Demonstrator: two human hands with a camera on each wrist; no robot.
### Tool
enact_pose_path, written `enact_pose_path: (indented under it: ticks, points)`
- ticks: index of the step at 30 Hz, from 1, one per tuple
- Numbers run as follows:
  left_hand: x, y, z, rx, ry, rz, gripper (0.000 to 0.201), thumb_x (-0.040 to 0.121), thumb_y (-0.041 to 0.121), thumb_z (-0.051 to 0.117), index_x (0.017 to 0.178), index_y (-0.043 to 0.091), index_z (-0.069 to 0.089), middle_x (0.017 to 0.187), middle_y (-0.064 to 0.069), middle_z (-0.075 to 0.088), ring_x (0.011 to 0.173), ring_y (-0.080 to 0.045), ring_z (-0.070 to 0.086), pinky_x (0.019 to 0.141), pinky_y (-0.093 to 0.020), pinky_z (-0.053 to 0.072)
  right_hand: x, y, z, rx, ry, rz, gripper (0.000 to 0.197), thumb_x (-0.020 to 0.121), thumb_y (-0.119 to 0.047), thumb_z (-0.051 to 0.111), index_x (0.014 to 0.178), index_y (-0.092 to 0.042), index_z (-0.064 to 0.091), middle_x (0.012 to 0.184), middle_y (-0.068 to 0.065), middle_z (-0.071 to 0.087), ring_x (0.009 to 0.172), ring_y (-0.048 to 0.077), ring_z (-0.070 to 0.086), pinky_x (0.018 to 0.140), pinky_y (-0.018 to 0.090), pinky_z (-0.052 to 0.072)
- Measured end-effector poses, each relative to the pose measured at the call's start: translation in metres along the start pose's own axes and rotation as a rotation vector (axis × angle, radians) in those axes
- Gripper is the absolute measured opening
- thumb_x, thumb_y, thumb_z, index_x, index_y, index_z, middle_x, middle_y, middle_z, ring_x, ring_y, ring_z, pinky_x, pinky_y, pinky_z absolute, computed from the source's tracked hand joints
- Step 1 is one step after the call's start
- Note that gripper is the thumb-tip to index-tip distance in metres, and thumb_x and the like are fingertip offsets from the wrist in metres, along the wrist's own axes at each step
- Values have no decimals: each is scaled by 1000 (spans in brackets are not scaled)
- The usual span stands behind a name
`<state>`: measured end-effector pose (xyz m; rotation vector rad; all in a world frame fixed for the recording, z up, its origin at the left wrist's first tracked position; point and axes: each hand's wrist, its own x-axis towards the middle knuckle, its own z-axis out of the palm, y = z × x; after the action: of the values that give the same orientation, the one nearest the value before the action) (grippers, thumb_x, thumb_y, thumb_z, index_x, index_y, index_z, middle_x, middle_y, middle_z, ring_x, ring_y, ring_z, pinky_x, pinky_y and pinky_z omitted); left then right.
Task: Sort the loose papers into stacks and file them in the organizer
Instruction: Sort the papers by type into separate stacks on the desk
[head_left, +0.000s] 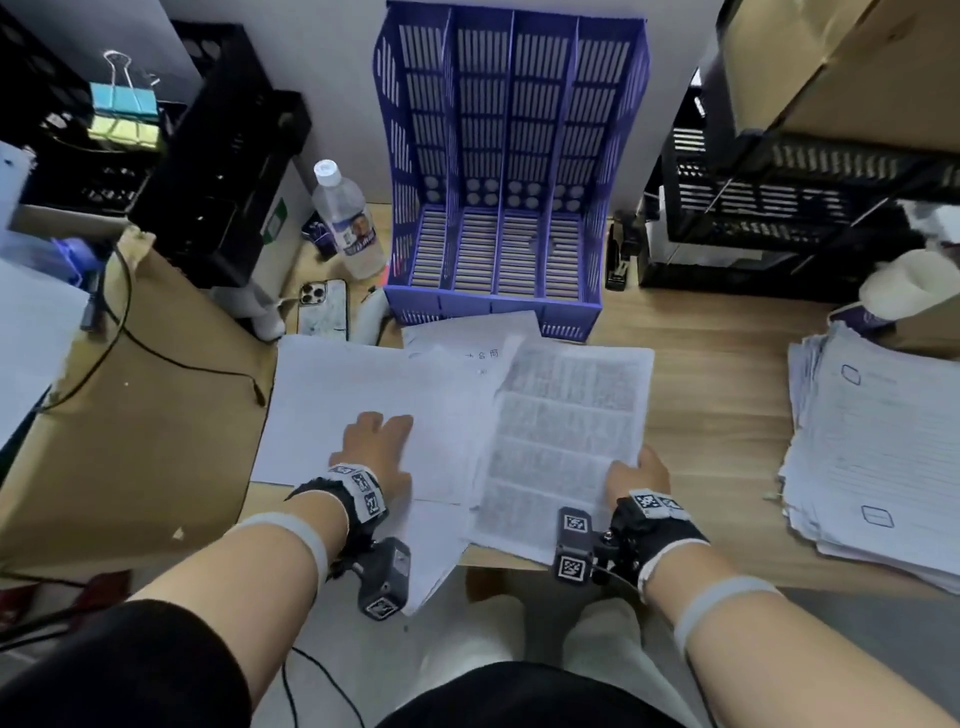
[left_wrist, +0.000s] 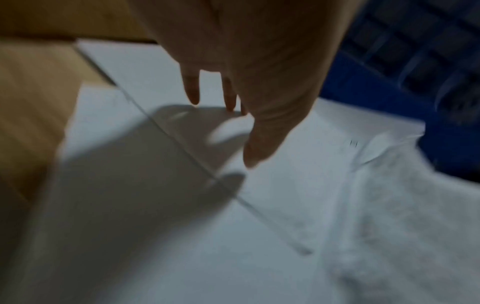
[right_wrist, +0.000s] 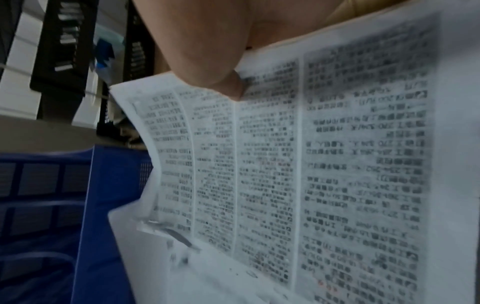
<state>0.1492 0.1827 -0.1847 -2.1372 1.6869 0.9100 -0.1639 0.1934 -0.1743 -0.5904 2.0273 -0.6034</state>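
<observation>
Sorting step: right hand (head_left: 636, 475) pinches printed sheet (head_left: 566, 441); left hand (head_left: 376, 447) flat, fingers straight, pinning blank sheets (head_left: 332, 395) beneath. Next: lay the sheet on its matching stack.

A water bottle (head_left: 345, 221) stands left of a phone (head_left: 323, 309) lying face down. Black crates (head_left: 789, 208) sit right, binder clips (head_left: 123, 101) upper left.

**Three views, one worktop**

The head camera looks steeply down at the worktop (head_left: 701, 395). The left wrist camera sits close above blank sheets (left_wrist: 285, 195). The right wrist camera nearly touches the printed sheet (right_wrist: 324, 164). All share the blue organizer (head_left: 511, 171).
</observation>
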Motion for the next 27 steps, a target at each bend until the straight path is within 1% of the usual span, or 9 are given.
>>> enact_pose_path:
  ticks: [3,5,8,12,14,17,21,23,27]
  points:
    - [-7,-12,5,123,-81,30,112,68,41,77,147,47,-2,161,2,-11,150,-28,-7,113,-60,24,18,3,-24,-35,142,-7,41,89,-1,38,122,-14,60,109,12,65,88,29,57,82,30,45]
    - [-7,-12,4,203,-46,59,114,65,48,78,146,46,-3,160,0,-6,149,-31,-1,109,-61,29,28,0,-33,-107,238,8,42,87,-4,41,125,-15,56,119,16,62,100,36,58,91,40,49]
    - [-4,-7,-4,276,24,109,104,67,52,77,145,43,9,151,-4,17,138,-34,21,100,-55,41,29,-8,-32,-221,455,35,51,83,-9,55,133,-15,43,135,19,45,123,40,44,101,49,41]
    - [-8,-4,-6,284,19,174,87,76,46,71,144,39,18,152,-3,20,138,-34,23,101,-53,42,13,-21,-11,-224,479,-159,43,78,-10,61,119,-13,47,129,14,47,120,34,45,96,48,41]
    - [-10,-5,-7,291,2,195,83,79,43,68,145,37,18,157,-2,15,142,-34,20,104,-53,41,11,-24,6,-158,371,-240,30,81,-5,57,109,-14,51,114,11,56,107,33,54,88,43,46]
    - [-11,-6,-6,287,-24,197,80,80,33,66,144,35,18,160,-2,10,146,-34,15,106,-51,40,0,-26,30,-21,32,-262,21,86,-2,47,98,-18,55,88,6,64,89,37,66,77,44,57]
    - [-14,-5,-4,312,-43,185,88,81,11,58,148,36,7,162,-1,0,150,-32,4,105,-52,41,-24,-31,55,-18,-432,-216,25,88,1,54,108,-13,63,107,10,67,101,31,67,83,40,57]
    - [-17,-3,-5,356,-40,179,95,80,-3,53,150,36,1,162,1,-5,151,-29,2,104,-51,42,-34,-31,66,-8,-612,-76,28,89,-6,58,116,-15,60,113,7,63,101,28,64,82,41,58]
    - [-13,-10,-7,370,-65,186,107,76,-4,57,151,39,-6,163,7,-8,150,-25,1,105,-50,42,-42,-22,74,3,-669,209,12,91,-9,56,102,-15,57,115,10,57,103,28,63,82,52,57]
